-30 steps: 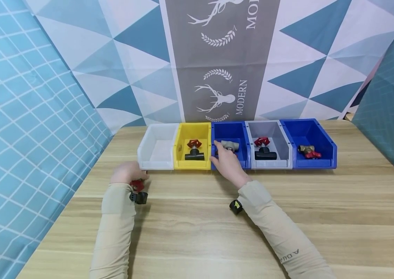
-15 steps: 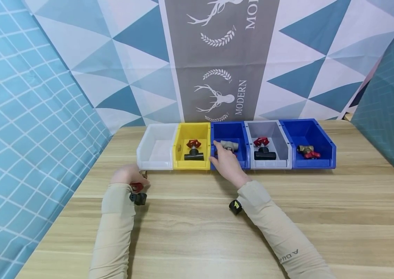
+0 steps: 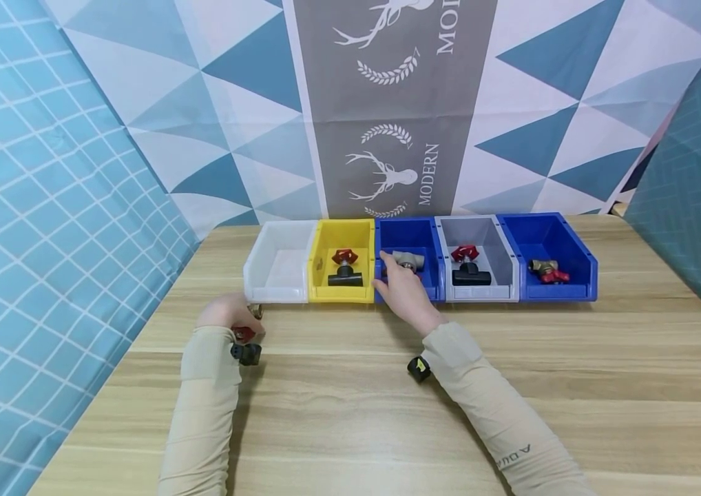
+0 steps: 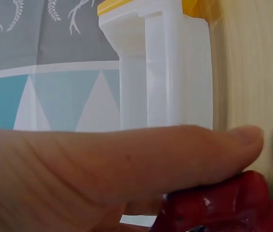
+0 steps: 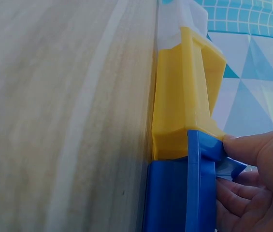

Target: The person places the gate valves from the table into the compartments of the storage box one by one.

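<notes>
My left hand [image 3: 225, 311] holds a valve with a red handwheel [image 3: 243, 335] and a brass end, just in front of the white bin [image 3: 276, 292]. In the left wrist view the thumb lies along the red handwheel [image 4: 223, 205]; the rest of the valve is mostly hidden. At the middle blue bin [image 3: 408, 229], my right hand [image 3: 409, 296] grips the left side wall. The right wrist view has its thumb on the rim beside the yellow bin [image 5: 172, 106], with the fingers inside the blue bin [image 5: 170, 193]. A pale grey valve [image 3: 411, 260] lies in that bin, partly covered by the hand.
Five-colour-row bins stand side by side against the patterned backdrop. The yellow bin holds a black valve with red handwheel [image 3: 345, 269], the grey bin a similar black valve [image 3: 472, 275]. A brass valve with red handle [image 3: 549, 271] lies in the right blue bin.
The valve in my left hand has turned slightly, so its brass end shows more than a second ago. My right hand has stayed at the blue bin's wall.
</notes>
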Tool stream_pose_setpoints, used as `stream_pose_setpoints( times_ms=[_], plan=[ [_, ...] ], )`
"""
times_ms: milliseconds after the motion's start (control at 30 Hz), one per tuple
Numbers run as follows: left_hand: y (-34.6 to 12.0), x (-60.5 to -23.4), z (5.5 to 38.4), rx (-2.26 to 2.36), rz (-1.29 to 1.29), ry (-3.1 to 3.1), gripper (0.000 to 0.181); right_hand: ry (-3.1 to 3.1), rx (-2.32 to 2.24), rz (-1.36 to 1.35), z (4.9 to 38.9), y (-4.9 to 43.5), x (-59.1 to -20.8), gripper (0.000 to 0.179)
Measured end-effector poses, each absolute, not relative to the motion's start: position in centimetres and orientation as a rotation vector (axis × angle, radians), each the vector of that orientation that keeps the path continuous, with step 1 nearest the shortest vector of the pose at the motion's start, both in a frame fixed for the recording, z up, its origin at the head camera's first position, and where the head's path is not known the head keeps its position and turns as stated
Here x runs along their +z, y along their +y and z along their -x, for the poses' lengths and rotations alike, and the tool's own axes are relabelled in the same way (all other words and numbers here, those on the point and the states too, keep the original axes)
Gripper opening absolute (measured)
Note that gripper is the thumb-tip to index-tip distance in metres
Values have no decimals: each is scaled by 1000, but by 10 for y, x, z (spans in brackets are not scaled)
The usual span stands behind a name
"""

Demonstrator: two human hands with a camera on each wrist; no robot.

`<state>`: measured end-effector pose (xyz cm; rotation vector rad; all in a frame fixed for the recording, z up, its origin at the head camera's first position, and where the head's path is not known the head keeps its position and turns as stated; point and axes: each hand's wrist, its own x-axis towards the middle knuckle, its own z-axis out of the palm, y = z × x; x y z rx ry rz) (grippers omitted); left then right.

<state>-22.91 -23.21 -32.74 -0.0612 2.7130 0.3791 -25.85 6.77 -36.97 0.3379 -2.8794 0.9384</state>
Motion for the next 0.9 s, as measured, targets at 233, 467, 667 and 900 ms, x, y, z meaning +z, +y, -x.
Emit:
stream_pose_setpoints(
  times_ms=[233, 467, 667, 900],
  plan=[
    [-231, -327, 228, 364, 66, 2721, 22, -2880, 925, -317, 259, 67, -371, 58],
    [-231, -327, 228, 392, 73, 2713, 17, -2877, 927, -327, 259, 67, -370, 58],
    [-231, -327, 228, 452, 102, 2679, 14, -2872, 922, -336, 259, 68, -370, 58],
    [-231, -326, 228, 459, 124, 2677, 13, -2872, 941, -348, 257, 68, -369, 59]
  ],
)
